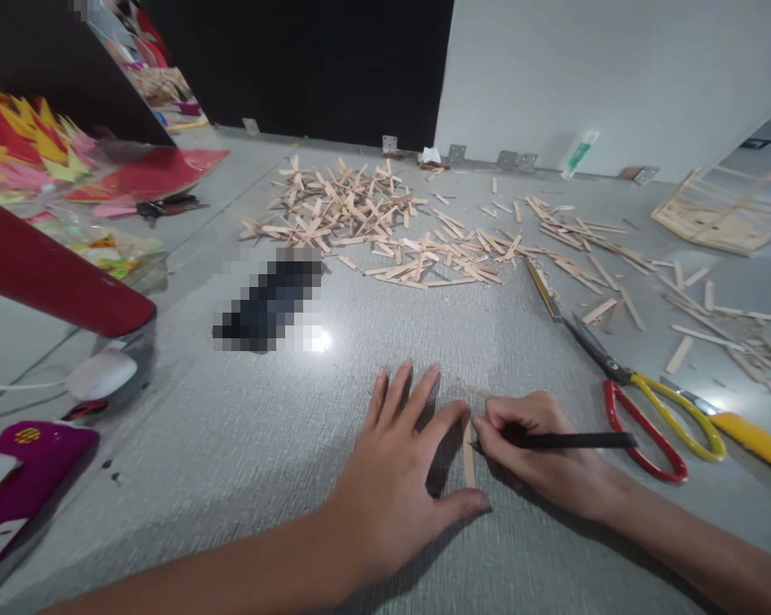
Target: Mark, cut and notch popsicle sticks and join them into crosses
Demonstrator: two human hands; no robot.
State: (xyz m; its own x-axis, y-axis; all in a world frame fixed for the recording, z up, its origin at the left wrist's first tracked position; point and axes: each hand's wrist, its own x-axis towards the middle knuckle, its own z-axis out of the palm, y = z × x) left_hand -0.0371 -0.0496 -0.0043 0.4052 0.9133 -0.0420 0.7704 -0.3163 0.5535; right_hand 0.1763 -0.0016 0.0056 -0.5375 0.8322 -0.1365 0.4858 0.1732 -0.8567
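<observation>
- Even, fairly bright indoor light from overhead; hard glare spot on the grey floor [321,340], centre left.
- Soft shadows under left hand [401,474] and right hand [539,448].
- Wide-angle bending at the edges.
- Far left blurred; one pixelated patch [270,299].

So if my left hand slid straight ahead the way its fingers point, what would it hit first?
Bare floor first; your left hand points up and slightly right, so it would probably reach the scattered wooden sticks first. Depth is hard to judge.
</observation>
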